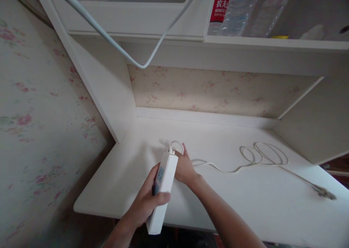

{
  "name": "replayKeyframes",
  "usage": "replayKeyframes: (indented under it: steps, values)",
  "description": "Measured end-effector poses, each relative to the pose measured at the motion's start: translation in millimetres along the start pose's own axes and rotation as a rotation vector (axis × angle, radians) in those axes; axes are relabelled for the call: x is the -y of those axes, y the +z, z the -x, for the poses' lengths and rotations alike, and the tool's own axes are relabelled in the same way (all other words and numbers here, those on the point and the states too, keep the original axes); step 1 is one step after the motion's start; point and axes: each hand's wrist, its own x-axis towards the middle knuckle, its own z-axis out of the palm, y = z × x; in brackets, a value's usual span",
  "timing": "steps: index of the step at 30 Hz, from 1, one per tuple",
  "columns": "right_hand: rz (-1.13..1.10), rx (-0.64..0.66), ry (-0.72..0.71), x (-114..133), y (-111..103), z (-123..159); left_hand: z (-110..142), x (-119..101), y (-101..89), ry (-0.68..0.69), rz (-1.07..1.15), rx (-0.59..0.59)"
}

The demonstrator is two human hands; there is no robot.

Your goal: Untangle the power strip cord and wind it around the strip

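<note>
A white power strip (167,179) is tilted above the front of the white desk, its socket face turned to the left. My left hand (151,197) is wrapped around its lower half, thumb across the white side. At the far end of the strip, my right hand (185,167) is closed on the strip's white power cord (177,142), which makes a small loop there. Part of my right fingers is hidden behind the strip. From that hand the cord runs right across the desk in loose coils to a plug (324,192).
The white desk (218,200) has side panels and a shelf (272,43) overhead, holding plastic bottles (240,11). A thick pale cable (143,65) hangs in a V close in front of me. A flowered wall (40,131) stands at the left.
</note>
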Motion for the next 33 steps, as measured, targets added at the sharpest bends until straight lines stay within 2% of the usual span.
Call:
replayKeyframes:
  steps: [1, 3, 6, 11, 15, 19, 22, 28, 33]
  values:
    - [-0.028, 0.052, -0.065, -0.2, 1.9, 3.1, -3.2, -3.2, 2.0, 0.024, -0.110, -0.029]
    - [-0.052, 0.075, -0.121, 1.1, 3.6, 10.8, -10.0, -8.1, 4.6, 0.083, -0.335, -0.048]
    - [-0.020, -0.015, -0.132, 6.9, -2.1, 25.0, -19.7, -11.6, 3.3, 0.178, -0.682, -0.088]
    - [0.041, -0.122, -0.218, 12.7, -20.4, 44.7, -31.4, -8.8, -10.0, 0.212, -1.236, -0.219]
    - [0.027, -0.150, -0.375, 7.4, -31.1, 51.4, -34.8, -1.7, -18.5, 0.288, -1.481, -0.193]
    - [-0.005, -0.174, -0.481, 0.5, -42.2, 49.6, -32.3, 2.2, -14.9, 0.343, -1.563, -0.063]
    - [-0.088, -0.180, -0.492, -7.7, -51.0, 44.8, -27.2, -1.6, -6.6, 0.345, -1.569, 0.076]
    - [-0.426, -0.164, -0.254, -30.0, -55.0, 38.2, -12.6, -16.3, 5.3, 0.392, -1.447, 0.280]
    - [-0.794, -0.164, 0.022, -36.7, -49.3, 36.6, -0.7, -27.1, 6.8, 0.453, -1.309, 0.268]
